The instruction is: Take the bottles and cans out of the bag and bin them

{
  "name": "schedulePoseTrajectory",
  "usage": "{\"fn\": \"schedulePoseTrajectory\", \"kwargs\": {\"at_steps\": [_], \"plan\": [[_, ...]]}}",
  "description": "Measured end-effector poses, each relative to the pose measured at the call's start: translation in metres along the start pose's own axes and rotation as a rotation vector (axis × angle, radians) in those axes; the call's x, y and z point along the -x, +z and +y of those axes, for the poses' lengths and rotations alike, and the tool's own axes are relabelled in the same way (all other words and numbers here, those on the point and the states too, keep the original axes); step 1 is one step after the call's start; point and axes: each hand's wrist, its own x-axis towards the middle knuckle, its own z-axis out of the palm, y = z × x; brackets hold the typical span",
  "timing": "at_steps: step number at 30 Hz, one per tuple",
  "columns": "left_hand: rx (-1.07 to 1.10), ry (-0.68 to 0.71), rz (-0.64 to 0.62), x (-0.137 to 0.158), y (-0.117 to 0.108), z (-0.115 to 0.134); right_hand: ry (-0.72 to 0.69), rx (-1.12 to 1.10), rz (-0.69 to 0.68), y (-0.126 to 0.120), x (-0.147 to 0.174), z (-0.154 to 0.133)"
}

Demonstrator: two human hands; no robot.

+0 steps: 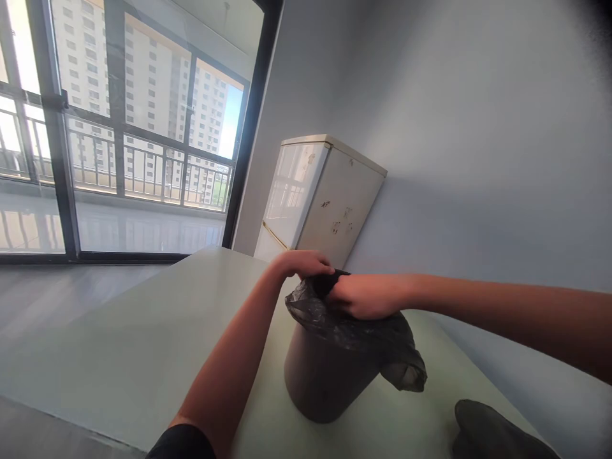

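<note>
A dark trash can (325, 376) stands on the pale table, lined with a thin black trash bag (349, 328). The bag's edge is folded over the rim and hangs loose on the right side. My left hand (308, 262) is at the far left of the rim, its fingers bent over the bag's edge there. My right hand (366, 295) reaches into the mouth of the can from the right, palm side down against the bag. Its fingertips are hidden inside the opening, so their grip cannot be made out.
The pale table (143, 338) spreads to the left. A dark grey object (497, 430), partly cut off, lies at its lower right. Behind stands a white refrigerator (339, 197) with worn marks, beside a grey wall (478, 159). Sliding glass doors (143, 127) are at the left.
</note>
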Motion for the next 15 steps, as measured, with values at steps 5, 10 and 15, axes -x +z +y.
{"fn": "schedulePoseTrajectory", "kwargs": {"at_steps": [5,10,15], "plan": [[0.050,0.063,-0.011,-0.005,0.004,-0.001,-0.392,0.221,0.227,-0.014,0.064,-0.045],[0.052,0.061,0.018,-0.010,0.006,-0.004,-0.594,0.577,0.205,0.024,0.097,-0.060],[0.030,0.064,-0.008,-0.010,0.005,-0.004,-0.599,0.794,0.237,0.056,0.095,-0.034]]}}
